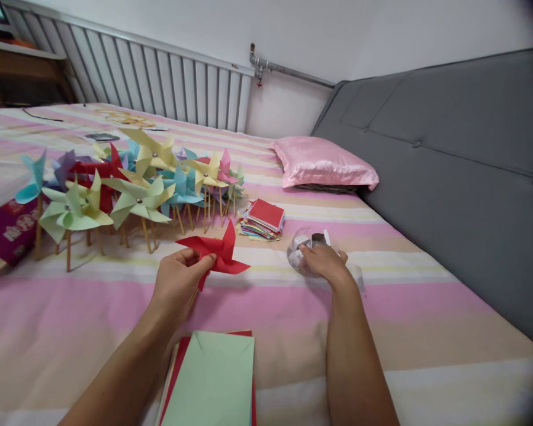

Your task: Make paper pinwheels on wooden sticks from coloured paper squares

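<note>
Your left hand (177, 278) pinching the red pinwheel (217, 254), right hand (323, 260) fingers curled in the clear tub (302, 251) at 3 o'clock, open bedspread (270, 307) between, green paper (211, 378) at 6

Contents of clear bag (302, 251) partly hidden under right hand (323, 260), green paper sheet (211, 381) cut off by bottom edge, purple box (6, 231) cropped at left edge.

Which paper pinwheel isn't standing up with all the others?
The red paper pinwheel pinched in the left hand. It has no stick showing, while the other pinwheels stand on wooden sticks on the bed.
</note>
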{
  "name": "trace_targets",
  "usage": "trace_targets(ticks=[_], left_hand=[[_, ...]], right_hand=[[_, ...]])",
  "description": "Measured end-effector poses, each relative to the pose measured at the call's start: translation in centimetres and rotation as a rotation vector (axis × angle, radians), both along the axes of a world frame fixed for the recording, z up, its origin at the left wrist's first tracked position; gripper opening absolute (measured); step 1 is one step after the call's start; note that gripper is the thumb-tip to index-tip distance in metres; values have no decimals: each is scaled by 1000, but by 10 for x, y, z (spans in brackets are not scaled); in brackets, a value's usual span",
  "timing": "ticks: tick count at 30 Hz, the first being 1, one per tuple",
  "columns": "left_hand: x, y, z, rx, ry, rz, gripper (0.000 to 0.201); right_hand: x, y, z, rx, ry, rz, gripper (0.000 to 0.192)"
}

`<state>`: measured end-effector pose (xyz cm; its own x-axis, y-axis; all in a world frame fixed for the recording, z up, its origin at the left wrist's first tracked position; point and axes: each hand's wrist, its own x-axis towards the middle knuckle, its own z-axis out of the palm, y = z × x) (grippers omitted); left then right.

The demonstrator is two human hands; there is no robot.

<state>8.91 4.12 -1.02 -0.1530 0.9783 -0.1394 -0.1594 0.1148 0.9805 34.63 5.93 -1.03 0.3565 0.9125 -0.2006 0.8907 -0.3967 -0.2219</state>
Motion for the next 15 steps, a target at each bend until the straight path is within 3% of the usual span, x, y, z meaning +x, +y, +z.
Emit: trace_targets(ticks=[8, 13, 15], left_hand=[[0, -1, 2, -13, 9, -1, 15], [0, 0, 3, -22, 10, 4, 14], [1, 0, 3, -25, 7, 13, 14]], right_hand=[[-3, -9, 9, 114, 38, 52, 50], [-1, -12, 10, 215, 50, 13, 25], [-1, -13, 13, 322, 80, -26, 17]])
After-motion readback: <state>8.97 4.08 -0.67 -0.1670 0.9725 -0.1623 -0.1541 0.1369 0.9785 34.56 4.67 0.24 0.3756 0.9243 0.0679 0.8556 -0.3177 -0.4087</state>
